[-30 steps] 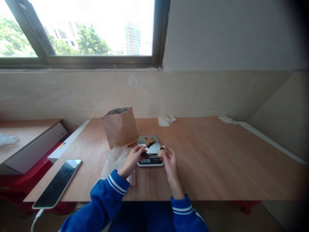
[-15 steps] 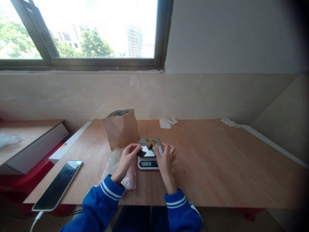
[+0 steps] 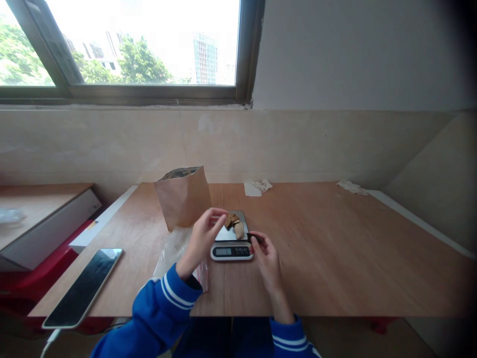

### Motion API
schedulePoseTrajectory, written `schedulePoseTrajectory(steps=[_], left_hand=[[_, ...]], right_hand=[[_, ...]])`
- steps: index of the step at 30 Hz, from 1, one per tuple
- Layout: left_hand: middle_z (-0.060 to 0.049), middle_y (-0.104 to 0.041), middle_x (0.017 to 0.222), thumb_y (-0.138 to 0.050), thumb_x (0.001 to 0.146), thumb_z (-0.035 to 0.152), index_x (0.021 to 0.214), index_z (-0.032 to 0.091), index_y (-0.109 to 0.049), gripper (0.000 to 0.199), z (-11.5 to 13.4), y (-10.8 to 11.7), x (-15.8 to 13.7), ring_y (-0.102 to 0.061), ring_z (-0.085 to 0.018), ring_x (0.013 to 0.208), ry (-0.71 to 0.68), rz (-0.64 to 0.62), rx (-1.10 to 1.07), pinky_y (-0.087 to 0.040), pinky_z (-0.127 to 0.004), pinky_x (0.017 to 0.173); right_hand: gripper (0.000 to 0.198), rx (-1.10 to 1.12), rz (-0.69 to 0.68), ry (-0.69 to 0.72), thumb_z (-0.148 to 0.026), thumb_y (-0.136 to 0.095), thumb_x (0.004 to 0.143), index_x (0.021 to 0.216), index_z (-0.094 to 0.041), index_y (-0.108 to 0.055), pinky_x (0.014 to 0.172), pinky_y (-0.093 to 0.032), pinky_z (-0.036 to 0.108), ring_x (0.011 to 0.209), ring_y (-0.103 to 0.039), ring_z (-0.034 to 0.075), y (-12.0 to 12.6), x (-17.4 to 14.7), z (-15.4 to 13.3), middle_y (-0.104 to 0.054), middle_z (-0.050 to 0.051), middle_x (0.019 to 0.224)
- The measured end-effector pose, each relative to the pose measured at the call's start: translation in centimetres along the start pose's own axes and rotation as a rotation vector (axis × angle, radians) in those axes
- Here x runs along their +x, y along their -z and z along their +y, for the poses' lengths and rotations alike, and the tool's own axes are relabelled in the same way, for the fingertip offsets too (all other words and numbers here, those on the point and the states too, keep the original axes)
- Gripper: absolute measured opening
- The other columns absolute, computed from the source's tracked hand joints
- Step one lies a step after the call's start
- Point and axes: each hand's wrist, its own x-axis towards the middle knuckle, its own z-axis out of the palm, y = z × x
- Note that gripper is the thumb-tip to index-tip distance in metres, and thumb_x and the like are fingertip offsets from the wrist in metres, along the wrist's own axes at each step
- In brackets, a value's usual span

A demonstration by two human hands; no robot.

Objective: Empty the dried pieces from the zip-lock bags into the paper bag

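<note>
A kitchen scale [image 3: 231, 251] stands on the table in front of me, its display facing me. Several brown and tan dried slices [image 3: 238, 229] lie on its plate. My left hand [image 3: 203, 238] reaches over the plate's left side, thumb and fingers apart beside the slices, with nothing visible between them. To the right of the plate, my right hand [image 3: 267, 256] pinches a dark, flat piece [image 3: 255, 238] between thumb and fingers. Clear plastic zip bags [image 3: 169, 253] lie under and beside my left forearm, partly hidden by it.
Behind the bags stands an open brown paper bag [image 3: 184, 199]. A phone [image 3: 84, 288] with a white cable lies at the table's left edge. Crumpled tissue [image 3: 263, 186] rests near the wall, and another white scrap [image 3: 352, 187] lies at the back right.
The dark piece has passed from my left hand to my right, which has drawn back to the right of the scale. My left hand has risen towards the slices.
</note>
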Motion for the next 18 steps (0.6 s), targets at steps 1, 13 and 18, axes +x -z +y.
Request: schedulePoseTrajectory(steps=[1, 13, 18], left_hand=[[-0.006, -0.066, 0.098, -0.054, 0.085, 0.037, 0.096, 0.02, -0.062, 0.021, 0.8, 0.9, 0.7, -0.062, -0.018, 0.089, -0.062, 0.059, 0.067, -0.049, -0.03, 0.078], [-0.009, -0.067, 0.1, -0.038, 0.088, 0.03, 0.094, 0.021, -0.063, 0.028, 2.0, 8.9, 11.7, -0.061, -0.024, 0.097, -0.084, 0.246, 0.978, -0.046, -0.035, 0.084], [-0.005, -0.069, 0.109, -0.039, 0.085, 0.032, 0.099, 0.028, -0.067, 0.031, 1.9, 9.5, 12.5, -0.062, -0.027, 0.101, 0.085, 0.04, 1.057, -0.045, -0.037, 0.084]], right_hand=[[0.036, -0.045, 0.056, 0.004, -0.047, -0.056, 0.083, 0.103, -0.017, -0.061, 0.067, -0.05, 0.03, 0.076, -0.061, 0.018, 1.0, 0.2, 0.8, -0.066, 0.008, 0.097], [0.046, -0.261, 0.29, -0.007, -0.051, -0.059, 0.076, 0.105, -0.016, -0.06, 0.072, -0.05, 0.035, 0.083, -0.062, 0.023, 6.8, 1.4, 5.8, -0.066, 0.011, 0.095], [0.042, -0.269, 0.275, -0.015, -0.052, -0.058, 0.078, 0.1, -0.017, -0.06, 0.071, -0.051, 0.034, 0.082, -0.063, 0.023, 6.8, 1.2, 5.6, -0.067, 0.01, 0.091]])
